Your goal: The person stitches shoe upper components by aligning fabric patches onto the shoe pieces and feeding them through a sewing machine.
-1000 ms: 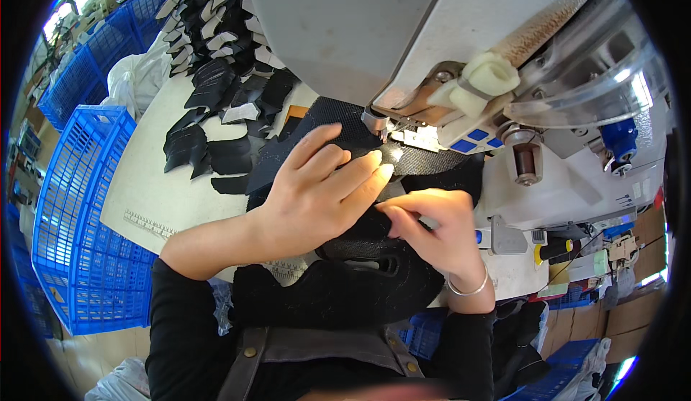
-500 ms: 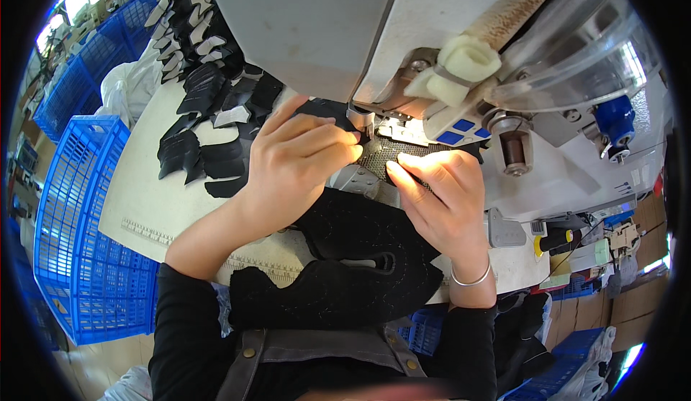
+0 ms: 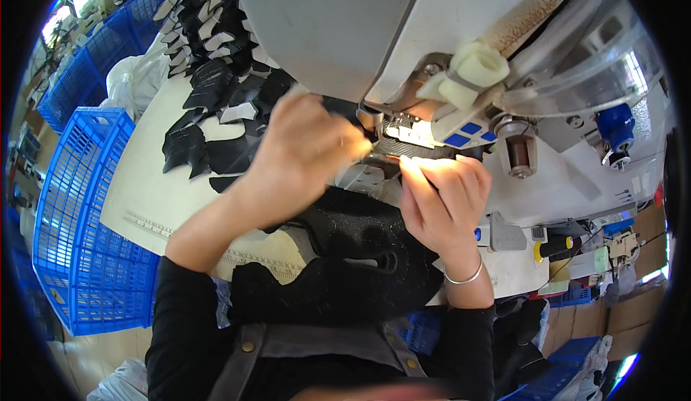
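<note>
A piece of black mesh fabric (image 3: 404, 147) lies under the lit needle area of a sewing machine (image 3: 327, 30). My right hand (image 3: 448, 198), with a bracelet at the wrist, pinches the near edge of this fabric between thumb and fingers. That edge looks turned up. On the other side my left hand (image 3: 299, 149) is bent, its fingertips close to the presser foot (image 3: 370, 116); motion smears them, so their grip is unclear. Nearer to me a larger shaped black fabric piece (image 3: 338, 289) with a slot-like opening hangs over the table's front edge.
Cut black pieces (image 3: 209, 88), some with pale undersides, lie overlapping at the far left of the table (image 3: 137, 185). A blue plastic crate (image 3: 93, 221) stands left of it. Beside the needle are a brown thread bobbin (image 3: 518, 149) and a clear shield (image 3: 576, 88).
My left hand has swung quickly and is now blurred. The near fabric edge has been turned up, and my right hand has shifted slightly. The whole view has moved a little.
</note>
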Demonstrator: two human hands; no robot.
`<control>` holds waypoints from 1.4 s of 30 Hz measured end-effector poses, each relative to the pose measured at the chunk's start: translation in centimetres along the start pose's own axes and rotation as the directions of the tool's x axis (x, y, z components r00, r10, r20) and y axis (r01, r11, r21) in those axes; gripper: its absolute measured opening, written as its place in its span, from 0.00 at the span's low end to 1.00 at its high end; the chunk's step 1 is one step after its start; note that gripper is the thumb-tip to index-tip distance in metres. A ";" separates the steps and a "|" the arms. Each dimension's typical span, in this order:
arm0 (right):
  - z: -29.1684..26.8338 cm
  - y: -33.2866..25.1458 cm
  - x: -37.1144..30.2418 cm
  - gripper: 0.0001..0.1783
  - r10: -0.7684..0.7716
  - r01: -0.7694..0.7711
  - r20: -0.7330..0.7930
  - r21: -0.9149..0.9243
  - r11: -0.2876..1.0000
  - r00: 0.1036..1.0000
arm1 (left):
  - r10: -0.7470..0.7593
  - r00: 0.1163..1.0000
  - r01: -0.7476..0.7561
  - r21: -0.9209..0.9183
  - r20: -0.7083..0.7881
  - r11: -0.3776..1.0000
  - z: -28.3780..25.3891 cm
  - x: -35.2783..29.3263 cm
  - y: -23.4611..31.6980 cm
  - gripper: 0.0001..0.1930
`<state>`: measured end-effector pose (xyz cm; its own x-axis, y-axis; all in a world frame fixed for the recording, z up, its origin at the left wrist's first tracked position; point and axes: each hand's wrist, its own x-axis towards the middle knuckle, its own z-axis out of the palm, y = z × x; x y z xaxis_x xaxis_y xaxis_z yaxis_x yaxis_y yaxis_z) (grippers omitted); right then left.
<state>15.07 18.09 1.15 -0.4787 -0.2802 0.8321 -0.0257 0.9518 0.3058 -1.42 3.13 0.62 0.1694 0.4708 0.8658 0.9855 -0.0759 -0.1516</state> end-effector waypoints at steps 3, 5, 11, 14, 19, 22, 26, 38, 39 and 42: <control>0.0 0.7 0.1 0.13 0.002 -0.001 -0.010 0.114 0.993 1.000 | 0.006 0.994 -0.042 0.326 0.109 0.945 -0.1 -0.5 3.8 0.14; 0.1 1.3 0.1 0.11 0.006 -0.002 -0.028 0.132 0.991 1.000 | -0.006 0.994 -0.035 0.372 0.108 0.927 0.4 -0.7 3.9 0.14; 1.6 4.6 -1.7 0.07 0.334 -0.327 -0.087 0.081 0.941 0.939 | -0.069 0.998 0.069 0.101 -0.003 0.992 0.2 -0.5 1.8 0.12; 4.7 8.6 -4.5 0.13 0.390 -0.423 0.232 0.113 0.899 0.891 | -0.117 0.993 0.117 -0.043 -0.004 0.992 0.3 -0.7 -0.1 0.09; 9.6 12.2 -9.4 0.31 0.406 -0.430 0.281 0.027 0.902 0.869 | -0.257 0.955 0.240 -0.126 -0.145 0.963 1.9 -1.1 -3.0 0.07; 5.6 8.8 -5.3 0.19 0.501 -0.496 -0.032 0.089 0.864 0.865 | -0.322 0.944 0.321 -0.018 -0.077 0.947 -0.1 -0.7 -3.3 0.04; 3.4 5.2 -7.2 0.19 0.550 -0.450 0.230 -0.371 0.812 0.803 | -0.391 0.919 0.390 0.022 0.052 0.920 -0.6 -1.4 -4.4 0.02; -3.4 -1.4 -7.0 0.35 0.288 -0.454 0.708 0.050 0.890 0.644 | -0.787 0.460 0.354 0.728 0.411 0.587 -9.7 -15.2 -13.1 0.13; -3.9 -2.0 -6.9 0.37 0.258 -0.538 0.761 0.140 0.831 0.595 | -0.791 0.331 0.448 0.651 0.515 0.612 -11.5 -17.7 -14.4 0.17; -4.2 -2.1 -7.3 0.42 0.224 -0.556 0.811 0.145 0.818 0.541 | -0.747 0.225 0.763 0.364 0.625 0.534 -13.3 -22.7 -16.5 0.21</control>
<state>22.30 17.60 -3.61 -0.9762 0.1628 0.1432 0.1178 0.9528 -0.2798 -21.48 -18.00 -10.13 -0.7021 0.7121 0.0097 0.6534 0.6387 0.4064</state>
